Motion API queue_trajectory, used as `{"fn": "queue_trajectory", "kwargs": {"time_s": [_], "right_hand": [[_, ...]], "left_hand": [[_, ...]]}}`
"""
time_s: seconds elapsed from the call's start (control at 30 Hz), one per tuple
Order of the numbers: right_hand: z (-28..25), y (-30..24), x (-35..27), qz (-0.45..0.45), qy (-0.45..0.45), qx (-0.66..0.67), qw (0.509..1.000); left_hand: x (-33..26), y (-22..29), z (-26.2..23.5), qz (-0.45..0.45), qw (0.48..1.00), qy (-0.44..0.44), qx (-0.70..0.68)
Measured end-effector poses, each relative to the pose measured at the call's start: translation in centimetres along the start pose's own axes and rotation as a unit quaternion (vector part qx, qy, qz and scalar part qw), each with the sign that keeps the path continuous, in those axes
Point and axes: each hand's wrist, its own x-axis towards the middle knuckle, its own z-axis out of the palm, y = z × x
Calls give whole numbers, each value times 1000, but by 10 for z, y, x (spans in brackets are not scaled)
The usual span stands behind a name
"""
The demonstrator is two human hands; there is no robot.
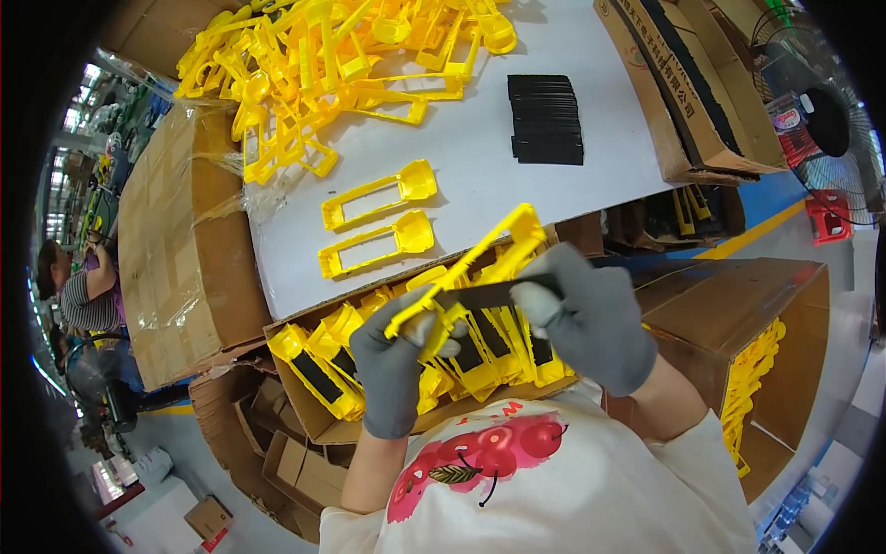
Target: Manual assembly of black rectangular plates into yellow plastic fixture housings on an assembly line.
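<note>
The left hand (389, 365), in a grey glove with pale fingertips, is narrow: thumb and fingers grip the lower end of a yellow plastic frame (459, 270), which slants up and away toward the right. The right hand (595, 323), gloved alike, is also narrow and pinches a flat black strip (489, 295) between thumb and fingers. The strip's free end points left and lies at the frame; whether the two touch cannot be determined.

Directly beneath both hands is a cardboard carton (341, 432) containing rows of yellow frames fitted with black strips; the hands hide part of the contents.

Beyond the left hand, on a white table (618, 138), a nearer loose frame (413, 233) and a farther loose frame (417, 180) lie side by side, apart. Farther out in the same direction is a tangled heap of yellow frames (355, 65). Straight beyond the right hand is a neat, overlapping stack of black strips (546, 120).

Well left of the left hand stands a taped brown box (175, 231). Right of the right hand is an open-sided carton (720, 286) holding yellow parts.
</note>
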Motion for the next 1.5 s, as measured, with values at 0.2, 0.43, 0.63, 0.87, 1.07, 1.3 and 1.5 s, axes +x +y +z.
{"fn": "queue_trajectory", "kwargs": {"time_s": [0.2, 0.43, 0.63, 0.87, 1.07, 1.3, 1.5], "right_hand": [[-10, -3, 5, 73, -48, 101, 991], [1, 4, 4, 58, -62, 8, 996], [11, 22, 7, 68, -76, -5, 995], [1, 28, -13, -61, 84, -235, 967], [1, 42, -26, 86, -144, 97, 981], [28, 45, -72, 92, -119, -27, 988], [12, 38, -71, 80, -228, -141, 960]], "left_hand": [[-1, 4, 0, -45, 998, -12, -50], [-6, -3, -1, -55, 998, -13, -23], [-6, -6, 4, -59, 998, -7, -16], [-12, 10, 4, -45, 997, -50, 43], [-16, -1, -15, -65, 987, -123, 84], [-13, -1, -19, -162, 971, -104, 141], [19, 6, -5, 167, 842, -114, 500]]}}
